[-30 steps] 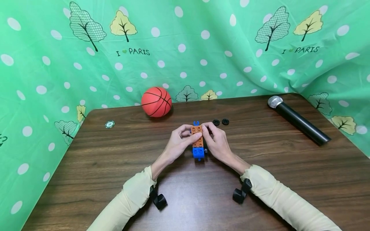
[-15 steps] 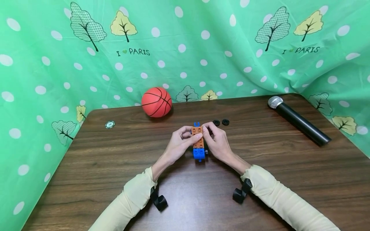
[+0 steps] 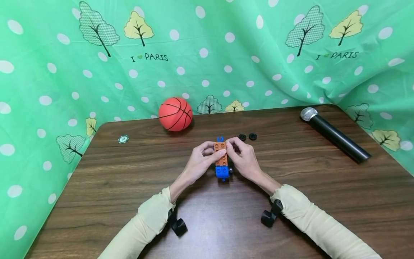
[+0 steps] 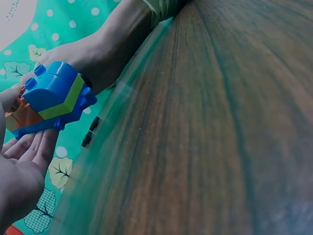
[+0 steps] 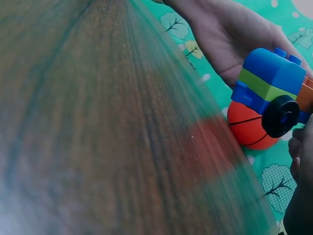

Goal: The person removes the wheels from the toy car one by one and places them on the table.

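A toy building-block vehicle point(image 3: 221, 172) is held at mid-table, with orange studded bricks and a blue end brick. In the left wrist view its end shows a lime-green layer point(image 4: 63, 105) and bare blue pegs. In the right wrist view a black wheel point(image 5: 280, 116) sits on its side. My left hand point(image 3: 201, 161) grips it from the left, thumb on the orange top and fingers beneath. My right hand point(image 3: 244, 160) pinches at the far right side; what its fingertips touch is partly hidden. Beyond the right hand lie two loose black wheels point(image 3: 242, 137).
A red toy basketball point(image 3: 175, 114) stands at the table's back edge. On the left lies a poker chip point(image 3: 123, 139), and at the back right a black microphone point(image 3: 336, 135). A green patterned curtain point(image 3: 207, 54) hangs behind the brown wooden table point(image 3: 129, 187).
Hardly anything differs. The vehicle dipped slightly toward the person and then stayed about level, with both hands keeping the same hold.
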The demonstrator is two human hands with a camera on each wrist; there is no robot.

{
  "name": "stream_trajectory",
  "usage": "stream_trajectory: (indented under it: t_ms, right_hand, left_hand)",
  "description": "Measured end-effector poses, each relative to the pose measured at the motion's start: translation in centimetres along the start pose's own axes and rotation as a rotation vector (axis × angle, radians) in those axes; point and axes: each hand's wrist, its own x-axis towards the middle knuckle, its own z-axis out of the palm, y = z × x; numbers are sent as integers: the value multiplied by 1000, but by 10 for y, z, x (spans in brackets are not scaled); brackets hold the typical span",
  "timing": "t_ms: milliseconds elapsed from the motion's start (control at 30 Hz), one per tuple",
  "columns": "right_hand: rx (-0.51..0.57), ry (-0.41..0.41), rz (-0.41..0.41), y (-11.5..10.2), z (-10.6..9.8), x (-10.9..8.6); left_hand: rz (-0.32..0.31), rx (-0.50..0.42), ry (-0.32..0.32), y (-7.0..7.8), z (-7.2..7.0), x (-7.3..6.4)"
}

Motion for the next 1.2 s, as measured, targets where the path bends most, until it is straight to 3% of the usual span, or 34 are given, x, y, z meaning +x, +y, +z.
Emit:
stream_trajectory:
  t_ms: [367,700,1033,1200]
  right_hand:
    - [-15,-10,-10,0,-2,0]
    - [95,12,80,-4,-1,1]
    - [74,102,37,-4,1,-1]
    - [33,84,8,-3,1,-1]
  left_hand:
    - [-4,-3,-15,2,1,2]
    - [11,-51,-1,6,3,3]
    - [0,44,9,9,5,2]
    - [0,43,4,10,4,1]
